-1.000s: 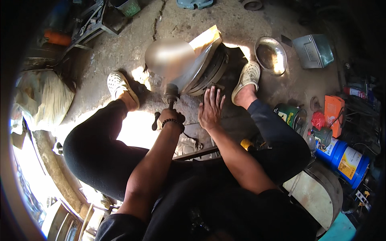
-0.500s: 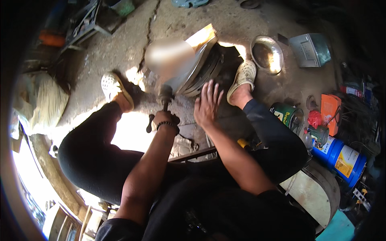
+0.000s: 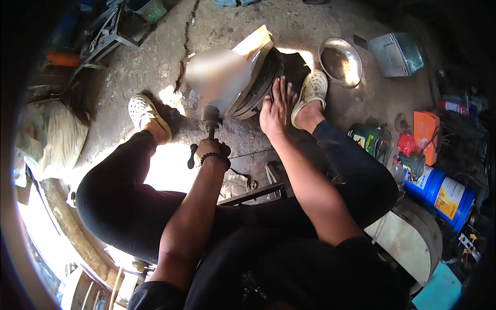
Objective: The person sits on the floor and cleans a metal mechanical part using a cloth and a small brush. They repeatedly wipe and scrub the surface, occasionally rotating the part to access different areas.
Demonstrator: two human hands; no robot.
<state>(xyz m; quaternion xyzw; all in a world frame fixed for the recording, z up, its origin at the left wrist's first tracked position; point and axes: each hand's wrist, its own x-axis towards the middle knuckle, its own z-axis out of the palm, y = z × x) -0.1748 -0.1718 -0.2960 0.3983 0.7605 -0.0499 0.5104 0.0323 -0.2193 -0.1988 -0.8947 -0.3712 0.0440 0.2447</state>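
My left hand [image 3: 211, 148] is closed round the grip of a dark tool [image 3: 211, 118] with a cylindrical head and a side handle sticking out to the left; its exact kind I cannot make out. The tool's head is up against a pale smeared patch that hides what lies there. To the right of that patch lies a dark, round, ridged piece [image 3: 258, 93] with a light wooden block [image 3: 253, 42] at its far end. My right hand [image 3: 276, 111] lies against the dark piece's right side, fingers stretched out and holding nothing.
My feet in pale clogs [image 3: 148, 114] stand on either side. A metal basin [image 3: 341, 62] and a grey metal box [image 3: 395, 54] are at the far right. A blue bucket [image 3: 439, 196] and an orange case [image 3: 426, 135] stand at right. A metal frame [image 3: 253, 195] lies between my legs.
My right hand has moved farther away and slightly right, onto the side of the dark round piece. My left hand keeps its hold on the tool, almost in the same place.
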